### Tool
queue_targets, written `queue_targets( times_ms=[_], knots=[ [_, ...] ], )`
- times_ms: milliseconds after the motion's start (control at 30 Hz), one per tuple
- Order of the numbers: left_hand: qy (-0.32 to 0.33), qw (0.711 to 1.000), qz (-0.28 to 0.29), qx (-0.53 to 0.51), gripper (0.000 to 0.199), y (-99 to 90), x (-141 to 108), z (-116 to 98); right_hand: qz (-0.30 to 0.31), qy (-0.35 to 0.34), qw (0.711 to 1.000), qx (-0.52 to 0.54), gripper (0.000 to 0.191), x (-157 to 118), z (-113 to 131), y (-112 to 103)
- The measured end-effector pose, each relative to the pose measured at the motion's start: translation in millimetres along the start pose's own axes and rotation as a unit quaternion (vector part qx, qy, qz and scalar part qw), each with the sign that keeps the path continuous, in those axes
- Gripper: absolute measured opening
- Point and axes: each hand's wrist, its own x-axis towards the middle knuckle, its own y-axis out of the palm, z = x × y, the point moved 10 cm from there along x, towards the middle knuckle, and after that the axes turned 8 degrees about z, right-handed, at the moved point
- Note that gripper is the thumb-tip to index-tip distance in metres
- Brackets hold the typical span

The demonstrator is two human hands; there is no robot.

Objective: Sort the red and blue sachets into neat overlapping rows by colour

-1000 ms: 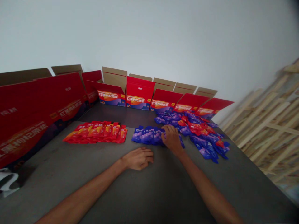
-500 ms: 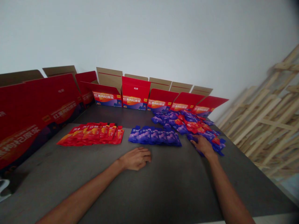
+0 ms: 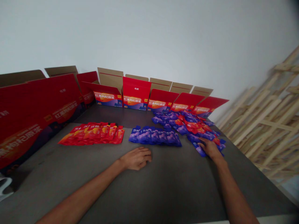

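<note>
My left hand [image 3: 137, 158] rests on the dark tabletop with its fingers curled in; nothing shows in it. Just beyond it lies an overlapping row of purple pouches [image 3: 155, 136]. Farther left, red pouches [image 3: 93, 133] are laid out in a similar row. On the right, my right hand [image 3: 211, 148] touches the near edge of a loose pile of mixed red and purple pouches [image 3: 187, 119]. Its thumb and forefinger are apart over a purple pouch [image 3: 195, 141], and the other fingers are partly hidden.
Red printed cartons [image 3: 136, 96] with raised flaps line the back of the table [image 3: 173, 183]. Larger red cartons [image 3: 37, 112] stand along the left side. A white object [image 3: 5, 186] is cut off at the left edge. Wooden frames [image 3: 268, 124] stand beyond the table's right edge.
My right hand has shifted slightly right along the pile's near edge, uncovering more of a purple pouch. My left hand and both pouch rows have stayed in place.
</note>
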Motion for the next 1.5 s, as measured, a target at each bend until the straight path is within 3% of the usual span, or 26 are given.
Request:
queue_targets(
  times_ms=[200,367,533,700,900,1133,1300,1500],
  knots=[
    [-0.008,1.0,0.016,-0.001,0.021,3.1,0.9,1.4,-0.051,0.125,0.99,-0.048,0.035,-19.4,-6.7,-21.8],
    [-0.004,1.0,0.013,0.004,0.02,3.7,0.9,0.4,-0.078,0.127,0.988,-0.043,0.027,-31.2,15.7,-51.6],
    [0.001,1.0,-0.003,-0.001,0.019,3.0,-0.1,1.1,-0.145,0.06,0.987,-0.016,0.017,-45.6,60.8,-93.3],
    [0.002,1.0,-0.009,-0.01,0.019,3.5,-0.5,1.8,-0.247,-0.088,0.963,0.056,0.014,-54.2,140.4,-124.9],
    [-0.003,1.0,-0.007,-0.015,0.019,0.1,0.3,-0.2,-0.238,-0.225,0.941,0.088,0.017,-40.1,256.0,-100.2],
    [-0.013,0.997,-0.023,-0.077,0.023,-5.2,-2.4,1.5,-0.128,-0.307,0.943,0.011,0.019,-23.2,371.6,-39.0],
    [-0.014,0.989,-0.045,-0.141,0.029,-7.2,-5.0,6.6,-0.043,-0.323,0.944,-0.047,0.019,-13.8,404.9,-2.6],
    [-0.013,0.985,-0.05,-0.164,0.033,-6.1,-5.9,9.4,-0.016,-0.346,0.937,-0.049,0.015,-10.6,412.2,7.3]
  ],
)
